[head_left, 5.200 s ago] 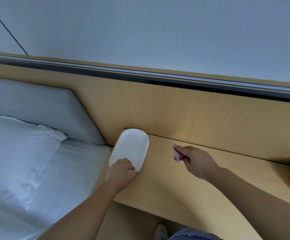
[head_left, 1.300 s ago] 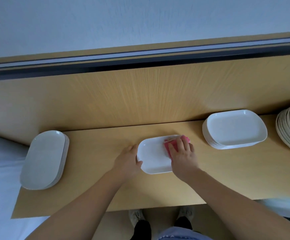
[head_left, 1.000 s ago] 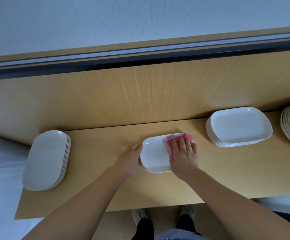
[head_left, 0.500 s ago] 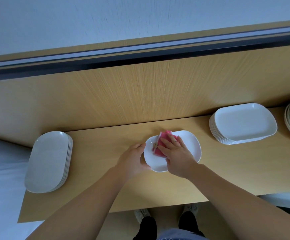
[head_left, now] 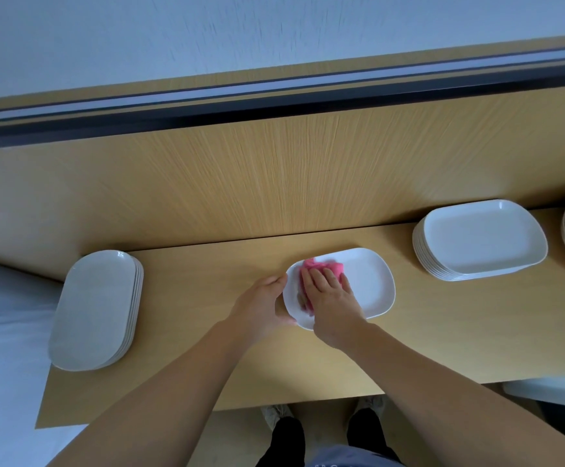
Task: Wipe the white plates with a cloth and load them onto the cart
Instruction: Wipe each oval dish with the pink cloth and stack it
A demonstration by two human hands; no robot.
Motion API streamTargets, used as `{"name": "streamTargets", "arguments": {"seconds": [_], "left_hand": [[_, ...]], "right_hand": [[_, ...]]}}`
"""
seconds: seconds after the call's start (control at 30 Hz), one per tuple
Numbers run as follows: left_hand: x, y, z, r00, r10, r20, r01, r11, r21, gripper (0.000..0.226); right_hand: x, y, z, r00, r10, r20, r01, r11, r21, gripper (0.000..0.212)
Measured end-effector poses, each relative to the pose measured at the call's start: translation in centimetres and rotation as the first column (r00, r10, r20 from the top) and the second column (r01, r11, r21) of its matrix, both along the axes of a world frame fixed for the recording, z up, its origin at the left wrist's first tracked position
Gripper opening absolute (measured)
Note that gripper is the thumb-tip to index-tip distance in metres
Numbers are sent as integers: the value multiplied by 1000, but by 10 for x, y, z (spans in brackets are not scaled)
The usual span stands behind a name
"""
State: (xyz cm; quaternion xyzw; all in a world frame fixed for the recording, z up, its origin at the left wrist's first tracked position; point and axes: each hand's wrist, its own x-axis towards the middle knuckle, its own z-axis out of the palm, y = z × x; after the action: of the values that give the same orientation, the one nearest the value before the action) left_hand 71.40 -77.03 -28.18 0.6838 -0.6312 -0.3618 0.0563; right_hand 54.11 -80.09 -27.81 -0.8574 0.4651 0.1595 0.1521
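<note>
One plate [head_left: 365, 284] lies mid-tabletop [head_left: 207, 332], its long axis running left to right, between an oval stack [head_left: 95, 308] at the left and a squarer stack [head_left: 479, 241] at the right. The right hand [head_left: 331, 301] sits nearer its middle, fingers [head_left: 314, 278] straight and flat, pressing the pink cloth [head_left: 321, 267] onto the plate's left part, so the bare half lies to their right. The left hand [head_left: 260, 306] cups the left rim, curled round it to steady it; no cart shows.
</note>
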Motion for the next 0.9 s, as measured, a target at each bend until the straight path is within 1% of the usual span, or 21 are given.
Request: {"name": "streamTargets", "arguments": {"seconds": [0.17, 0.27, 0.33, 0.37, 0.4, 0.47, 0.6, 0.63, 0.77, 0.83, 0.9], "left_hand": [[-1, -2, 0, 1000, -4, 18, 4, 1000, -6, 86], [-2, -3, 1, 1000, -13, 25, 13, 1000, -17, 89], [-1, -4, 3, 999, -26, 42, 27, 1000, -9, 93], [-1, -4, 3, 998, -36, 57, 37, 999, -11, 96], [-1, -4, 3, 996, -45, 73, 46, 999, -19, 98], [-1, -4, 4, 993, -63, 100, 68, 997, -41, 101], [0, -3, 7, 981, -130, 145, 140, 988, -63, 93], [1, -3, 7, 978, -141, 153, 151, 987, -62, 93], [2, -5, 10, 972, -154, 177, 165, 985, -45, 93], [2, -6, 12, 969, -156, 193, 168, 985, -42, 91], [2, -7, 15, 969, -152, 197, 162, 986, -38, 90]], "right_hand": [[3, 3, 1, 993, 94, 76, -98, 994, 47, 88], [-7, -2, 3, 974, 194, 114, -205, 974, 94, 86], [-17, -4, 3, 947, 266, 178, -292, 945, 144, 69], [-21, -4, 3, 932, 298, 205, -331, 931, 154, 59], [-25, -4, 2, 920, 321, 226, -359, 921, 151, 53], [-30, -3, -1, 905, 342, 253, -381, 916, 124, 53], [-31, -4, -4, 895, 346, 280, -379, 923, 72, 65], [-31, -3, -4, 891, 346, 293, -378, 924, 57, 62], [-45, -1, 0, 850, 417, 321, -449, 893, 30, 40], [-59, -4, 3, 836, 439, 329, -478, 877, 44, 35], [-71, -7, 5, 838, 435, 330, -481, 874, 67, 38]]}}
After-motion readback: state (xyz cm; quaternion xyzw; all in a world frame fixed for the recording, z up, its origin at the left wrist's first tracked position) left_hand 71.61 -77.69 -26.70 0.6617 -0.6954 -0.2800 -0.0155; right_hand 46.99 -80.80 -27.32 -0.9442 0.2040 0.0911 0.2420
